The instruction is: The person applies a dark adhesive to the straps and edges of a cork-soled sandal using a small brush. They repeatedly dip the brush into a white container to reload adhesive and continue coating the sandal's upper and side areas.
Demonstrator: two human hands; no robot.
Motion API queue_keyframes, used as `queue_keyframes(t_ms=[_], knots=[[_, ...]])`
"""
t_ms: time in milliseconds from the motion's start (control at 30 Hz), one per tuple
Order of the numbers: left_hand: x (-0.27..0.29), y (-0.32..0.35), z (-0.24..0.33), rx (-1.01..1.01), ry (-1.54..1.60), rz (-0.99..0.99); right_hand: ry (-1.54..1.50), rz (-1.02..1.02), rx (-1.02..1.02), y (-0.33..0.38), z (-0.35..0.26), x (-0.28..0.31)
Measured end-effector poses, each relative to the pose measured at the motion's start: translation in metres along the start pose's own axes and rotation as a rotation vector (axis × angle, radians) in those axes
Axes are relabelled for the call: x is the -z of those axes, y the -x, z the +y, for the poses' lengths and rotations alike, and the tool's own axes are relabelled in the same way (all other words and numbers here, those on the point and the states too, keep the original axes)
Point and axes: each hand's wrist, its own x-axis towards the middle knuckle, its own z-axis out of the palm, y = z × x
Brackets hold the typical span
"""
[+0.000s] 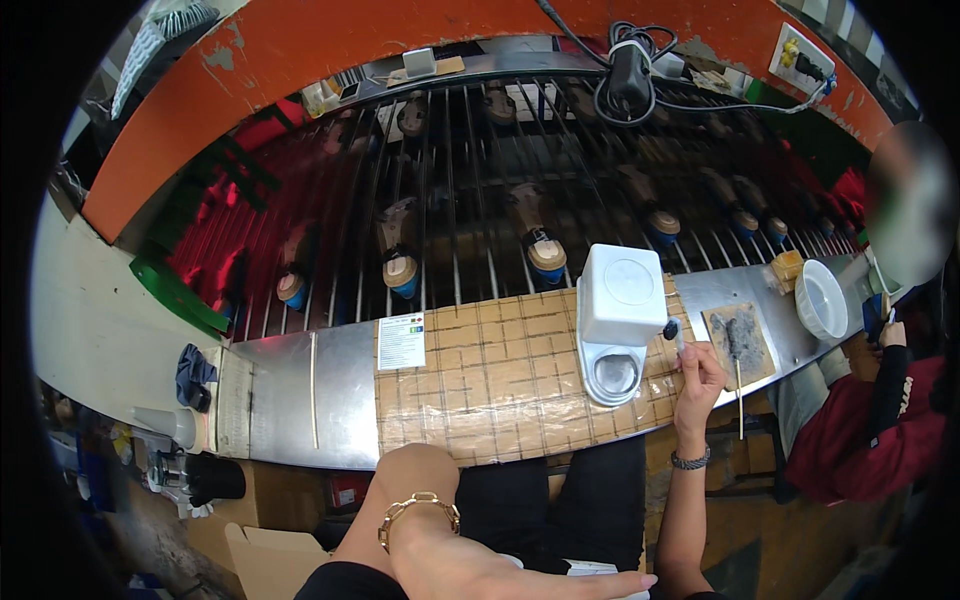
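My right hand (699, 375) is raised beside the white dispenser (622, 300), fingers pinched around a small pale piece. That piece reaches up to a black knob (671, 329) at the dispenser's right side; its kind is not clear. At the dispenser's foot is a round metal dish (613, 373). Low in the view, my left hand (500, 575) points to the right above my lap, a gold chain bracelet at its wrist. One finger is stretched out, and the lower edge cuts off the rest. Just behind it shows part of a white thing (590, 568).
Behind the metal worktop (275, 400), several shoes (545, 250) sit on a conveyor of metal rods. A taped cardboard mat (480, 395) covers the worktop's middle. To the right are a stained board (738, 340) with a thin stick, a white bowl (820, 300) and a co-worker's sleeve (890, 395).
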Motion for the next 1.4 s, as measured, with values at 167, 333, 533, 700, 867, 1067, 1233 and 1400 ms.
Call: queue_keyframes(t_ms=[167, 333, 533, 700, 867, 1067, 1233, 1400], knots=[[0.002, 0.003, 0.001, -0.021, -0.018, -0.015, -0.013, 0.002, 0.005, -0.001, 0.001, 0.0], [0.008, 0.009, -0.003, -0.098, -0.057, -0.108, 0.016, -0.008, 0.001, 0.0, 0.0, 0.0], [0.002, 0.007, 0.004, 0.017, -0.002, -0.017, 0.01, -0.007, 0.007, -0.001, 0.0, 0.0], [0.002, 0.004, 0.005, 0.039, 0.019, -0.009, -0.01, -0.008, 0.009, -0.001, -0.002, 0.0], [-0.002, 0.01, 0.004, 0.027, 0.006, 0.027, -0.005, -0.005, 0.005, 0.0, -0.002, 0.0], [0.004, 0.005, -0.002, -0.029, -0.015, -0.038, 0.01, -0.015, 0.003, 0.0, -0.001, 0.003], [-0.011, 0.017, 0.004, -0.003, -0.047, 0.077, -0.004, -0.017, 0.016, 0.0, 0.0, 0.0], [-0.004, 0.012, 0.004, 0.018, -0.008, 0.031, 0.007, -0.016, 0.02, 0.0, 0.0, 0.002]])
